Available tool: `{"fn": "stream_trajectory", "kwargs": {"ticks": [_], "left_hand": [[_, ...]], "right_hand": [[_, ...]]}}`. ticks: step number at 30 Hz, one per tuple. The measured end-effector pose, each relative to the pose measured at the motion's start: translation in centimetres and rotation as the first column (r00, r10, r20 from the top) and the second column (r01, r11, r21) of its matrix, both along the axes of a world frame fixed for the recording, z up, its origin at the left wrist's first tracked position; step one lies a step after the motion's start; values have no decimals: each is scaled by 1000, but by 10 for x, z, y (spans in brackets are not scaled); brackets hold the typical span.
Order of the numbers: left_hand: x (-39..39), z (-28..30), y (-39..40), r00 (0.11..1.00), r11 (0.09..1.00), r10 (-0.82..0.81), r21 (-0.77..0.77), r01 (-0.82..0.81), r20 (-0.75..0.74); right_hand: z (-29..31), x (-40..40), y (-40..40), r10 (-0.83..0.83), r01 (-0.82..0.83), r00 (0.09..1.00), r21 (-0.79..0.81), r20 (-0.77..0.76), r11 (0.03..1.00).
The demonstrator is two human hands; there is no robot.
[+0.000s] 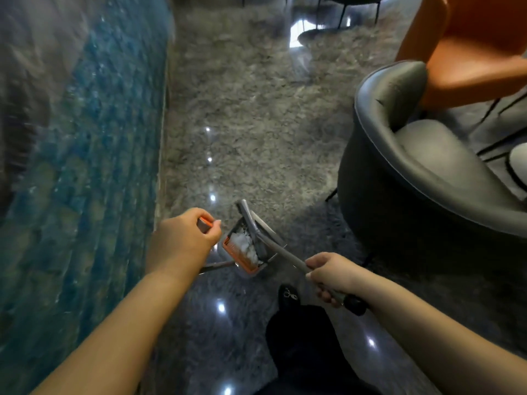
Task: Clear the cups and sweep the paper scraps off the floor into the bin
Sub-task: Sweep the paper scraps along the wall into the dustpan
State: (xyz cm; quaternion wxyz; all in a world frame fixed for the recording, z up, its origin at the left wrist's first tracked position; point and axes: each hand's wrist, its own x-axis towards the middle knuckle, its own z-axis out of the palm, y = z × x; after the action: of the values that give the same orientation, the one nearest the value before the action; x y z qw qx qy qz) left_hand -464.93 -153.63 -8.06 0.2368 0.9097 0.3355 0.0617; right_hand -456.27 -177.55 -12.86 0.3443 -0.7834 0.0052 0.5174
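Both forearms come up from the bottom edge, bare, one on each side; between them there's a dark trouser leg and a black shoe (289, 294) with a little pale emblem on it, planted on the floor (242, 115). Left hand (186, 240) has its fingers curled round the top of the dustpan handle (206, 223), which is grey with an orange bit; right hand (332, 276) has its fingers wrapped tight round the broom (281, 253) stick, grey with a black end poking out behind the palm. Dustpan (245, 250) sits low between the two hands, just above the floor or on it, can't tell which; it's grey with an orange lip, and the paper scraps (242, 242) are a white crumpled heap inside it, so they're off the floor and in the pan; broom head looks pressed against the pan's open side, right up by the scraps, though it's blurry there. Floor is dark glossy speckled stone with ceiling lights mirrored in it; left of everything runs a blue-green textured wall (85, 152); off to the right is a round grey chair (422, 166), and behind that an orange chair (467, 47); thin black chair legs show at the far top.
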Motion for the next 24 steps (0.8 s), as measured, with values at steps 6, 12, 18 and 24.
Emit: {"fn": "stream_trajectory", "kwargs": {"ticks": [6, 12, 18, 24], "left_hand": [[103, 6, 75, 996, 996, 87, 15, -87, 12], [187, 18, 146, 982, 984, 176, 29, -178, 63], [271, 12, 226, 975, 979, 203, 13, -205, 88], [378, 3, 325, 986, 988, 149, 17, -151, 78]], "right_hand": [[0, 126, 81, 85, -86, 996, 26, 14, 996], [7, 231, 158, 154, -155, 988, 6, 32, 988], [10, 318, 238, 153, -154, 987, 20, 56, 988], [5, 411, 325, 45, -45, 999, 11, 27, 999]]}}
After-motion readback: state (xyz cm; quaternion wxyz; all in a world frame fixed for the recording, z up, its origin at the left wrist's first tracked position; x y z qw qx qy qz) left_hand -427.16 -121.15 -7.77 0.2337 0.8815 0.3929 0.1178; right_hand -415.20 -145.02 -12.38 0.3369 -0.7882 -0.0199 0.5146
